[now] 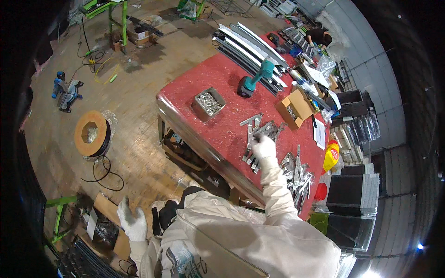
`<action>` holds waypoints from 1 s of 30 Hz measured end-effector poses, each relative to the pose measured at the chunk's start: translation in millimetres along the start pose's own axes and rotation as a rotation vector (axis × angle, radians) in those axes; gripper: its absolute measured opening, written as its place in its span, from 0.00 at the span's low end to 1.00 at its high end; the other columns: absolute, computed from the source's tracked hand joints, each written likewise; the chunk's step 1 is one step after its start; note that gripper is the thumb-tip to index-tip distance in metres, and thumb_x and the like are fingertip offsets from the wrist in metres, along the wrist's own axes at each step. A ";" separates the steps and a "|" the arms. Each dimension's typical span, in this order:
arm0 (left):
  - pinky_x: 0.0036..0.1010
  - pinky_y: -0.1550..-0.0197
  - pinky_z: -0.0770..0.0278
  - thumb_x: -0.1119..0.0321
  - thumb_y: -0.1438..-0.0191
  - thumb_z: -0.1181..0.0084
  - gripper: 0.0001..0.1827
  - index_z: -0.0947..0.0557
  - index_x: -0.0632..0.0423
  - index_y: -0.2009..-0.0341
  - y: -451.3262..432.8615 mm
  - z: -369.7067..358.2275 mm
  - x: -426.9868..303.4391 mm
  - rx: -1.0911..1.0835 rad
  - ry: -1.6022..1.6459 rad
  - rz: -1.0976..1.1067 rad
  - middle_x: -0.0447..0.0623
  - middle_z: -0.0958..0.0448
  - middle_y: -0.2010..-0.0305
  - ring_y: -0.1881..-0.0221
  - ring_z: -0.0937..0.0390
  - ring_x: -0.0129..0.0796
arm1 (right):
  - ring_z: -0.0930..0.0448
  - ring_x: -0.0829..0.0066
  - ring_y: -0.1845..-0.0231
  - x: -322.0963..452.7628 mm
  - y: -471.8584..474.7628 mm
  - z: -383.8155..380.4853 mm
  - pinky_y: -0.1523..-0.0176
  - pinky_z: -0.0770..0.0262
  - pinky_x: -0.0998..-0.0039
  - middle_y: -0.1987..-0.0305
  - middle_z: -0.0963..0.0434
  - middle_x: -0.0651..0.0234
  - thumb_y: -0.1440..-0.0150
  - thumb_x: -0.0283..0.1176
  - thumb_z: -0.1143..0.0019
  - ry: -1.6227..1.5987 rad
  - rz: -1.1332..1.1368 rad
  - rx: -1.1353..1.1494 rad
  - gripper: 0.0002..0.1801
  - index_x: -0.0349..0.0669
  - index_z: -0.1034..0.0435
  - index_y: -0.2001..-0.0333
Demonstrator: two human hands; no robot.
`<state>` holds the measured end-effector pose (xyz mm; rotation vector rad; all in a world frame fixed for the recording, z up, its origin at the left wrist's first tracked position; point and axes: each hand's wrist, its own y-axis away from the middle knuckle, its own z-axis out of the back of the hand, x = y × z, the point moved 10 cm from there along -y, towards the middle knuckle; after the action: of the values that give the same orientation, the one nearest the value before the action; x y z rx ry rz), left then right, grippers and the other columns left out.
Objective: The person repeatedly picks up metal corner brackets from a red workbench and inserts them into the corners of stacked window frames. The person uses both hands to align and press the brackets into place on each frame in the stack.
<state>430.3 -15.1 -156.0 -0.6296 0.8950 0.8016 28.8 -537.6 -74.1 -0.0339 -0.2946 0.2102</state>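
Note:
My right hand (264,146), in a white work glove with dark fingertips, is over a pile of flat metal brackets (255,133) on the red-covered table (215,135). Its fingers reach among the pieces; whether they grip one cannot be told. Away from the table on the left, my left hand (132,219), gloved in white, holds nothing and has its thumb and fingers apart. A second heap of metal strips (299,179) lies right of my right forearm. Further back stand a square tin of small metal fasteners (208,104), a teal cordless drill (257,78) upright on its battery, and an open cardboard box (297,108).
Long metal profiles (250,52) lie across the table's far end. On the floor at left are a cable spool (91,133) and a blue miter saw (67,92). Another person (318,37) bends over the far right work area. Dark framed panels (347,194) stand beyond the table.

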 end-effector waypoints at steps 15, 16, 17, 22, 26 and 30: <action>0.46 0.34 0.20 0.79 0.46 0.29 0.32 0.17 0.61 0.34 61.1 -120.0 -131.3 0.062 -0.323 -0.061 0.63 0.17 0.40 0.38 0.18 0.59 | 0.09 0.45 0.44 -47.3 -223.3 -84.7 0.38 0.14 0.50 0.48 0.10 0.44 0.38 0.32 0.35 0.299 0.333 0.332 0.16 0.41 0.12 0.49; 0.46 0.32 0.21 0.79 0.45 0.30 0.32 0.17 0.61 0.34 63.8 -116.8 -133.8 0.052 -0.322 -0.031 0.63 0.17 0.38 0.37 0.19 0.58 | 0.08 0.47 0.49 -54.1 -231.4 -92.0 0.43 0.11 0.51 0.52 0.09 0.45 0.40 0.30 0.33 0.246 0.258 0.401 0.14 0.41 0.11 0.52; 0.45 0.29 0.22 0.80 0.45 0.30 0.32 0.17 0.61 0.33 65.6 -113.9 -135.6 0.042 -0.302 -0.010 0.62 0.18 0.35 0.35 0.19 0.57 | 0.07 0.48 0.51 -55.0 -237.0 -96.6 0.45 0.10 0.53 0.53 0.09 0.45 0.41 0.29 0.32 0.247 0.249 0.424 0.14 0.42 0.11 0.52; 0.45 0.34 0.19 0.79 0.45 0.29 0.31 0.17 0.62 0.34 65.1 -106.2 -139.5 -0.041 -0.375 -0.007 0.63 0.16 0.41 0.41 0.18 0.59 | 0.08 0.45 0.53 -38.7 -229.9 -78.4 0.45 0.11 0.53 0.55 0.09 0.47 0.44 0.29 0.28 0.229 0.414 0.351 0.13 0.43 0.10 0.55; 0.45 0.34 0.20 0.80 0.44 0.30 0.31 0.17 0.61 0.34 55.0 -111.5 -145.2 -0.049 -0.259 -0.019 0.63 0.17 0.40 0.39 0.18 0.59 | 0.08 0.49 0.55 9.6 -194.4 18.6 0.46 0.12 0.56 0.59 0.10 0.51 0.46 0.25 0.26 0.018 0.560 0.049 0.11 0.40 0.11 0.58; 0.42 0.33 0.20 0.81 0.44 0.31 0.31 0.17 0.62 0.34 29.4 -118.2 -173.0 0.004 -0.250 -0.102 0.62 0.17 0.39 0.38 0.18 0.57 | 0.09 0.53 0.55 72.6 -137.5 140.3 0.47 0.13 0.59 0.57 0.11 0.54 0.45 0.24 0.27 -0.076 0.701 -0.154 0.10 0.39 0.12 0.57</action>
<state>289.4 -146.8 -69.0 -0.5535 0.6317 0.7674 83.3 -656.4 89.5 -0.2842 -0.3664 0.8858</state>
